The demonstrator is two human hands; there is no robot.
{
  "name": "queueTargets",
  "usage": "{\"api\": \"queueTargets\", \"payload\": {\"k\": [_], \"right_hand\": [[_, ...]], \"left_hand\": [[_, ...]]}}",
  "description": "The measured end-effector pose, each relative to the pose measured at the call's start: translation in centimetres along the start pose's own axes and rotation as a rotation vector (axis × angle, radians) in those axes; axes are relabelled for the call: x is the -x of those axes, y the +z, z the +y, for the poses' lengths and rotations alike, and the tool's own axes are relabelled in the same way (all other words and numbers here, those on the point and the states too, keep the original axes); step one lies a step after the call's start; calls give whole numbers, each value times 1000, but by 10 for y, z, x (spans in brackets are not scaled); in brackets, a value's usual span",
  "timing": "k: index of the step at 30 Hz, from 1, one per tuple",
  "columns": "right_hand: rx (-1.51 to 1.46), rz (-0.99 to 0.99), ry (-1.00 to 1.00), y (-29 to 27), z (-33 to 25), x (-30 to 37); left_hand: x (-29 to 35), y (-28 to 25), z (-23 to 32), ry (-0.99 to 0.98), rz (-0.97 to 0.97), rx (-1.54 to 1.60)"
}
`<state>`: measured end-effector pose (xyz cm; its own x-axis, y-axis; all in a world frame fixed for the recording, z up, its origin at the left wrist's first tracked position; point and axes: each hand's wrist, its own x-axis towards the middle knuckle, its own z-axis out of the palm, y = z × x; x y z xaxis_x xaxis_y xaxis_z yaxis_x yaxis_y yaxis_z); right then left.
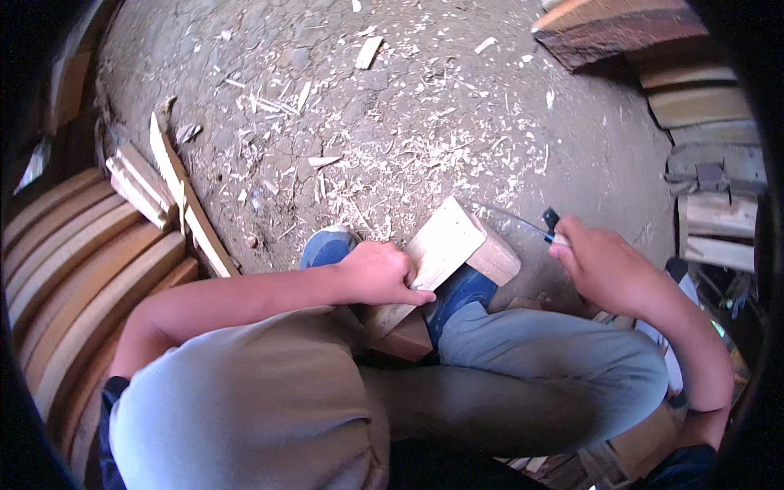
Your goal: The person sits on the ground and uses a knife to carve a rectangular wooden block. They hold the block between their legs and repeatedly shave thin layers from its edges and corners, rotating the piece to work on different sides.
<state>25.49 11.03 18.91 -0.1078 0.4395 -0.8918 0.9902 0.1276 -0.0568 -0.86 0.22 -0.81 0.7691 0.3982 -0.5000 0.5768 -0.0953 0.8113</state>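
Observation:
A pale wooden board (445, 238) lies slantwise in front of me, on top of a thicker wooden block (496, 260). My left hand (377, 273) is closed on the board's left edge, its thumb lying across the top face. To the right of the board, my right hand (600, 265) is closed round the handle of a thin-bladed hand tool (523, 222). A dark piece shows by its handle. The narrow blade points left, toward the board's far end; whether it touches the wood I cannot tell. Its exact kind is unclear.
Blue shoes (329, 245) are beside and under the wood. Shavings (425, 155) and offcuts litter the dirt floor (588, 122). Curved planks (90, 269) are stacked at left, near a long splintered strip (192, 204). More timber (625, 33) is piled at far right.

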Motion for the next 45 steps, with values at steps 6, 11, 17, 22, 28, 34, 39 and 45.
{"api": "queueTargets", "payload": {"k": [6, 11, 17, 22, 28, 34, 39, 45], "right_hand": [[-21, 14, 141, 12, -15, 7], [66, -48, 192, 13, -35, -3], [302, -91, 103, -6, -48, -3], [431, -97, 92, -6, -56, -7], [440, -40, 145, 1, -88, 6], [402, -54, 130, 18, -68, 0], [345, 26, 110, 44, -60, -23], [385, 75, 26, 30, -56, -48]], "left_hand": [[-1, 3, 7, -56, 21, 71], [9, 7, 5, -128, 73, 89], [9, 13, 6, -142, 109, 51], [9, 14, 9, -131, 144, 25], [6, 9, 13, -148, 83, 39], [6, -2, 19, -216, -8, 43], [8, 7, 13, -161, 126, 55], [10, 7, 9, -181, 85, 118]]}}
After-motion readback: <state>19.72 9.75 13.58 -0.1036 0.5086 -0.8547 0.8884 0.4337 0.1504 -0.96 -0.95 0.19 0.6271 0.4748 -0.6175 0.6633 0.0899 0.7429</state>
